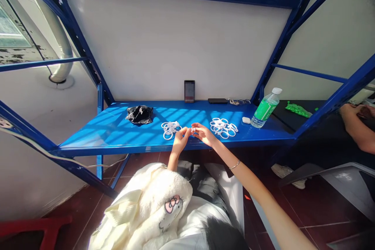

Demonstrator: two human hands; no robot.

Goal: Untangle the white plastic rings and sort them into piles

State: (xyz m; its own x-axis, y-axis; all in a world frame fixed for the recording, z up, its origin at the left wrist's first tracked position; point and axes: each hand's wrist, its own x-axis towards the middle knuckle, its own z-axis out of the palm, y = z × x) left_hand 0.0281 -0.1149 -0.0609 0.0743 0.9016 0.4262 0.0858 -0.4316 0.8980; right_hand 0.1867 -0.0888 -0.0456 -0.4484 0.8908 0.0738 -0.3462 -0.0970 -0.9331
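Just above the front edge of the blue table (102,134), both hands meet fingertip to fingertip. My left hand (181,137) and my right hand (204,134) are closed in pinches on a small whitish piece (192,130). Fingers cover most of it, so its exact kind does not show. Beside my left hand lies a loose pile of white rings (168,129). A second, wider pile of white rings (224,128) lies to the right of my right hand.
A crumpled black plastic bag (140,115) lies at left. Behind are an upright dark device (189,91), a flat black phone (217,100) and a coiled cable (238,102). A small white case (246,120) and a green-labelled bottle (266,108) stand right. A person's arm (359,129) shows far right.
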